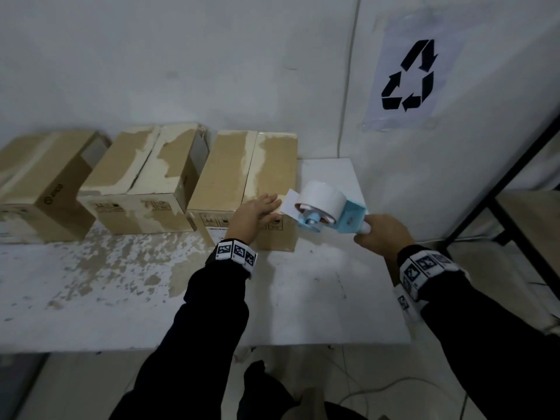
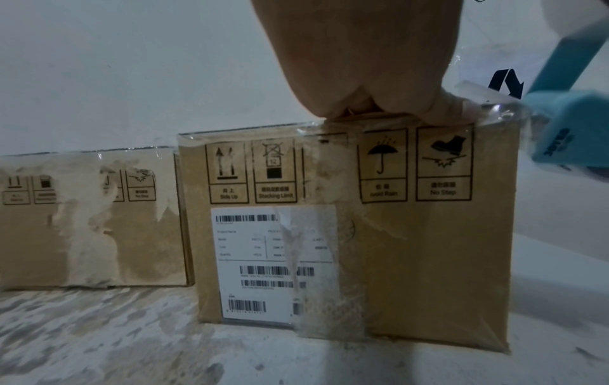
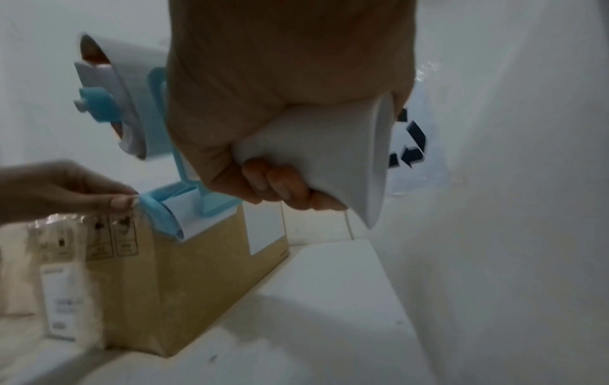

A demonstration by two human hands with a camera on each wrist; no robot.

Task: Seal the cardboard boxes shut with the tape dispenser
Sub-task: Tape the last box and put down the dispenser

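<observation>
Three brown cardboard boxes sit in a row against the white wall (image 1: 212, 56) on a worn white table (image 1: 303, 298) with patchy peeled paint. The rightmost brown cardboard box (image 1: 239, 174) is the one being worked; its top flaps are closed and a clear film of tape covers its near top edge and front face, over the handling symbols and the white barcode label (image 2: 277, 263). The left hand (image 1: 256, 212) lies flat on that box's near right top corner, fingers straight and together, thumb down over the front edge, pressing the surface and gripping nothing. The right hand (image 1: 385, 234) is wrapped around the white handle of the light-blue plastic tape dispenser with a white tape roll (image 1: 325, 209), fingers fully curled round the grip. The dispenser is held just off the box's right side, above the table, its roller end (image 3: 165, 221) right beside the left hand's fingertips (image 3: 122, 202) at the box's top right corner; whether the roller is touching the cardboard, cannot tell. A short white tab of tape (image 1: 290, 201) sticks out from the roll toward the box. The middle cardboard box (image 1: 142, 180) and the left cardboard box (image 1: 42, 180) stand well apart from both hands, tops scuffed pale. A white sheet with a black recycling symbol (image 1: 409, 77) is taped to the wall, right of the boxes.
</observation>
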